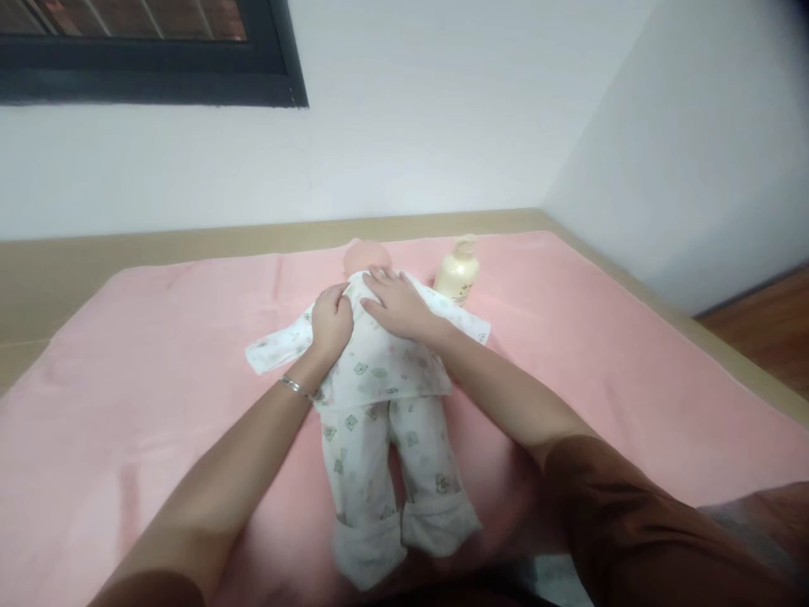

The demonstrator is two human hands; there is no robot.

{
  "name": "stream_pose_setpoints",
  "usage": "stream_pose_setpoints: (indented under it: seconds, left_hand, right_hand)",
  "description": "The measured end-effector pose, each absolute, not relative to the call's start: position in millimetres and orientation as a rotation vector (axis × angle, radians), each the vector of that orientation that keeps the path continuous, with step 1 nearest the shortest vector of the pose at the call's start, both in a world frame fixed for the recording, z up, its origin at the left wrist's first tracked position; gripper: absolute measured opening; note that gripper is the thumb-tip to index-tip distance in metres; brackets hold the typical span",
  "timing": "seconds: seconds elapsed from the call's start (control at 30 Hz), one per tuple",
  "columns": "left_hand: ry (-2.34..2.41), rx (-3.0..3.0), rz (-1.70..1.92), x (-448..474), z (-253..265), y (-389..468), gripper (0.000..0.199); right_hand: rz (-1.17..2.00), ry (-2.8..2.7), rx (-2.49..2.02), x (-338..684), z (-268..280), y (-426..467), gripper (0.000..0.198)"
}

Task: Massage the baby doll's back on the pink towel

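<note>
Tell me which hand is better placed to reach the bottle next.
Probably the right hand: resting on the shirt, it is nearer the bottle. The left hand, also on the shirt, is farther across.

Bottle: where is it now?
In the head view, the bottle sits right of centre on the pink mat, beyond the white sleeve and near the right hand.

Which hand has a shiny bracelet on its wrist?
The left hand: a silvery bracelet circles the arm near its wrist. The right hand, nearer the pump bottle, has a bare wrist.
</note>
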State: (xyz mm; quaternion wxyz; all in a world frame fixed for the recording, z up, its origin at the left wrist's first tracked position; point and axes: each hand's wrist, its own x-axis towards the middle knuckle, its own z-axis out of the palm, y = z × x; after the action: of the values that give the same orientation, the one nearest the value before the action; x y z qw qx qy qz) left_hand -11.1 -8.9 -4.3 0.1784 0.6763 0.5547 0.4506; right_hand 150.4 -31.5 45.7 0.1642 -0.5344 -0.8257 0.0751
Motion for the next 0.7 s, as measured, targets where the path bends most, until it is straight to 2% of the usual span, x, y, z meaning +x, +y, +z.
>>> stream_pose_setpoints:
  seconds: [0.13, 0.23, 0.37, 0.53, 0.7]
  left_hand:
    - [1.570, 1.882, 1.290, -11.7, -5.9, -9.1, 0.042]
    - [1.567, 1.862, 1.297, -12.1, -8.0, -8.0, 0.042]
    - [1.542, 1.877, 1.297, -11.8, -7.6, -7.4, 0.043]
    - [1.562, 1.899, 1.282, -10.0, -3.3, -10.3, 0.043]
    - [1.573, 1.908, 1.280, -9.9, -3.8, -10.6, 0.044]
  right_hand:
    - [0.068, -2.300, -1.676, 133.9, 41.6, -56.1, 0.061]
    - [-0.021, -2.369, -1.558, 118.9, 37.1, -74.7, 0.057]
    - [0.127, -2.408, -1.439, 123.6, 37.3, -64.7, 0.057]
    - [0.270, -2.300, -1.553, 150.2, 41.7, -28.4, 0.060]
    - [0.161, -2.257, -1.720, 141.0, 43.2, -39.7, 0.061]
